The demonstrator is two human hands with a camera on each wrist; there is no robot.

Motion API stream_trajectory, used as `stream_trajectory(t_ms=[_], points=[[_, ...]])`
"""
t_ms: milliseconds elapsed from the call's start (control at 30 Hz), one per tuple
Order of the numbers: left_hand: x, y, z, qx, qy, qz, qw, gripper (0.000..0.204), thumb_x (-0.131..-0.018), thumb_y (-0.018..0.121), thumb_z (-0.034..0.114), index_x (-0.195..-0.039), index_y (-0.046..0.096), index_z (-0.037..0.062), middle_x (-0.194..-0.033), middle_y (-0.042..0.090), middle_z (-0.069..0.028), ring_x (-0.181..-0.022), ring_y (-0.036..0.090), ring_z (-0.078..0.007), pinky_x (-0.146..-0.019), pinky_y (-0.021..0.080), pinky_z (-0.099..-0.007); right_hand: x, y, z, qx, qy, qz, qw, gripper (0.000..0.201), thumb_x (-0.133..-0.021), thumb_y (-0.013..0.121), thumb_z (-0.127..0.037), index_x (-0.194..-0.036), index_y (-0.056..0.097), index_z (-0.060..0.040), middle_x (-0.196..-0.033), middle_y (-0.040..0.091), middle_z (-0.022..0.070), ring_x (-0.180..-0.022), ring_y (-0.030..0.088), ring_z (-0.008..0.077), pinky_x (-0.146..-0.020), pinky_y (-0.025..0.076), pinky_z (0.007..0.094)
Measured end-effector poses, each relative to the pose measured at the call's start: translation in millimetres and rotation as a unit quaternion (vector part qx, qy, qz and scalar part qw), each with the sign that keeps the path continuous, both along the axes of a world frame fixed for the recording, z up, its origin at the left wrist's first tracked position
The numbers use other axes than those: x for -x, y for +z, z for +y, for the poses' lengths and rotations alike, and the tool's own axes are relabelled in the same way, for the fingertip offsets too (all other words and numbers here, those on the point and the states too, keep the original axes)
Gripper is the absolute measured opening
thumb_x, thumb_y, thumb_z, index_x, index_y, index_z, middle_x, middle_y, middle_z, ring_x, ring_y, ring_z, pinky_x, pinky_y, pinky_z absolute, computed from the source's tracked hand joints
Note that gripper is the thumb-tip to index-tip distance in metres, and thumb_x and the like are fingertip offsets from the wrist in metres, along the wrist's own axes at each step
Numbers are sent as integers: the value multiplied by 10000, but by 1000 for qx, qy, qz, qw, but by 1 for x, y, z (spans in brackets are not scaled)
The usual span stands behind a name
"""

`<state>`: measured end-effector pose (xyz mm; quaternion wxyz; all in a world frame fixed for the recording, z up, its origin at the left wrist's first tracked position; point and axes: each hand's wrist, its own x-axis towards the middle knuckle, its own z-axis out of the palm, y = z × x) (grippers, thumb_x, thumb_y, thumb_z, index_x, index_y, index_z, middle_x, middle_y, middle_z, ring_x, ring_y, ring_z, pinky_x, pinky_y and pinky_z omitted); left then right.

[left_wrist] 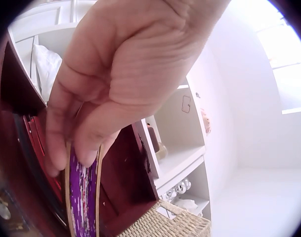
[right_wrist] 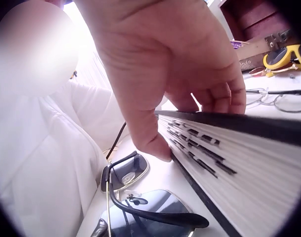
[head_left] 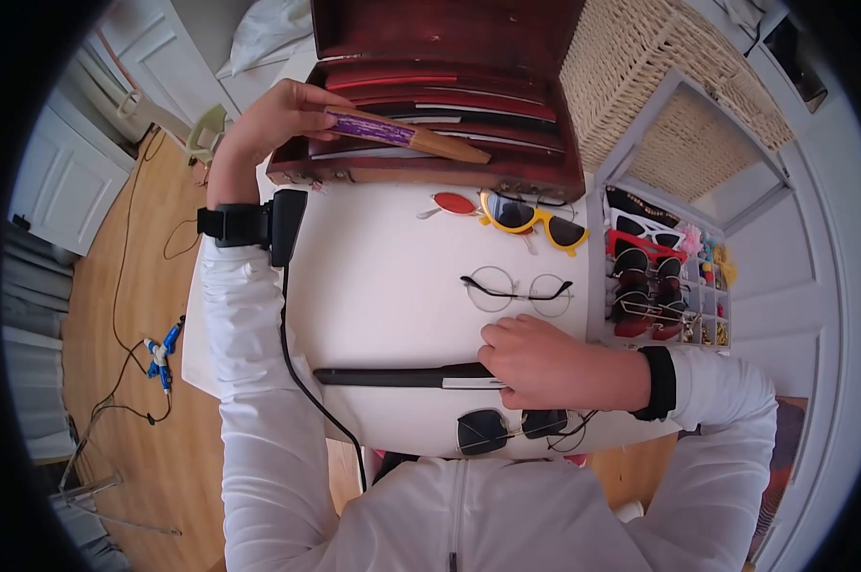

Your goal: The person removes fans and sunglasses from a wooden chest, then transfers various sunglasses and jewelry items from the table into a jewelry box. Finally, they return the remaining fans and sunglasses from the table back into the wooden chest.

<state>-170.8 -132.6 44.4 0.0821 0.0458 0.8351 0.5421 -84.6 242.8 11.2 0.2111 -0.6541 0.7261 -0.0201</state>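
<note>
My left hand (head_left: 283, 124) pinches one end of a folded hand fan (head_left: 383, 131) with wooden guards and a purple leaf. This fan slants over the open dark red case (head_left: 535, 181); in the left wrist view the thumb (left_wrist: 86, 148) presses on its purple folds. Low on the white table, my right hand (head_left: 554, 362) grips the right end of a closed black fan (head_left: 383, 377). Seen from the right wrist, its white pleated leaf (right_wrist: 239, 158) carries dark marks, with the thumb on the near side and fingers across the far side.
Several folded fans (head_left: 440, 107) fill the case. Yellow sunglasses (head_left: 516, 214), red-lensed glasses (head_left: 454, 203) and clear round glasses (head_left: 518, 289) lie beyond my right hand. Dark sunglasses (head_left: 483, 431) lie at the near edge. A lidded box (head_left: 597, 286) of eyewear and a wicker basket (head_left: 611, 76) stand right.
</note>
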Motion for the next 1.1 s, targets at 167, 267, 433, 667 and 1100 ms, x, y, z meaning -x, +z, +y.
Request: stream_trajectory(t_ms=[167, 267, 433, 667, 1100], points=[[-16, 15, -3, -34, 41, 66, 996, 296, -820, 572, 0, -1106, 604, -69, -972, 647, -111, -823, 627, -144, -789, 527, -262, 16, 41, -6, 42, -161, -85, 982, 207, -716, 623, -130, -854, 547, 5, -836, 575, 153, -763, 601, 323, -697, 489, 408], [-28, 21, -26, -43, 88, 124, 987, 313, -838, 583, 37, -1135, 589, -61, -1002, 642, -116, -888, 621, -162, -836, 508, -266, 50, 92, -3, 115, -192, -12, 974, 239, -737, 633, -97, -942, 547, -11, -864, 595, 156, -809, 600, 327, -705, 474, 375], [-50, 40, -58, -51, 214, 204, 954, 310, -874, 562, 50, -1157, 562, -77, -1076, 623, -137, -947, 617, -191, -871, 493, -265, 124, 101, -15, 181, -293, 80, 935, 219, -720, 664, -83, -909, 586, -5, -827, 632, 177, -782, 615, 337, -705, 486, 386], [-62, 53, -50, -89, 203, 206, 953, 298, -875, 551, 12, -1161, 559, -73, -1059, 633, -136, -922, 627, -185, -874, 497, -276, 197, 30, -71, 154, -204, 13, 967, 390, -701, 712, -165, -1021, 597, 25, -951, 631, 187, -903, 603, 316, -798, 469, 362], [-36, 34, -4, -1, 73, 90, 993, 280, -835, 581, 16, -1103, 603, -65, -980, 659, -119, -866, 620, -149, -803, 501, -268, 209, 5, -70, 173, -230, 42, 957, 231, -737, 684, -151, -905, 635, -1, -830, 574, 91, -772, 577, 223, -688, 467, 319]])
